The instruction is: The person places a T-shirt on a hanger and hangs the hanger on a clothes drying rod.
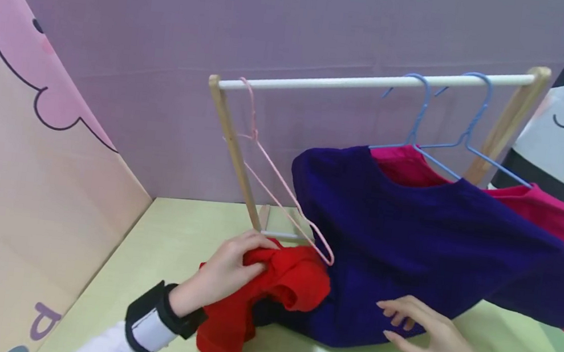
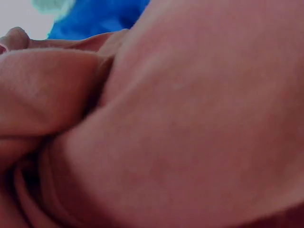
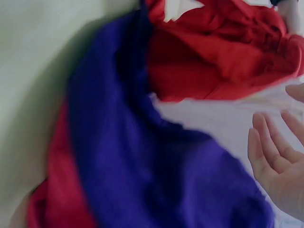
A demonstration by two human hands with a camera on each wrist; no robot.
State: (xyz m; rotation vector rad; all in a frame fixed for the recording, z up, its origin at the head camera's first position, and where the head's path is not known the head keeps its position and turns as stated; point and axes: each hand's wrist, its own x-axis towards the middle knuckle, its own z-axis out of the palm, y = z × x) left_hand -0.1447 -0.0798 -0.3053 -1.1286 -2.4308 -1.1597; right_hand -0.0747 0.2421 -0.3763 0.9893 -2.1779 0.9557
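Note:
My left hand (image 1: 233, 265) grips a bunched red garment (image 1: 302, 275) between thumb and fingers, low at the left end of the rack. A pink hanger (image 1: 281, 179) hangs from the rail, its lower corner overlapping the red cloth in the head view. My right hand (image 1: 430, 335) holds nothing; its fingers are loosely bent in front of a dark blue shirt (image 1: 409, 241). In the right wrist view the right hand (image 3: 280, 161) appears beside the blue shirt (image 3: 123, 123), with the red garment (image 3: 204, 61) beyond. Close, blurred surfaces fill most of the left wrist view.
A clothes rack with a white rail (image 1: 333, 82) and wooden posts (image 1: 506, 125) stands on a pale yellow surface (image 1: 178, 234). Two blue hangers (image 1: 417, 113) carry the blue shirt and a crimson garment (image 1: 562, 214) behind it. A purple backdrop (image 1: 172, 44) rises behind the rack.

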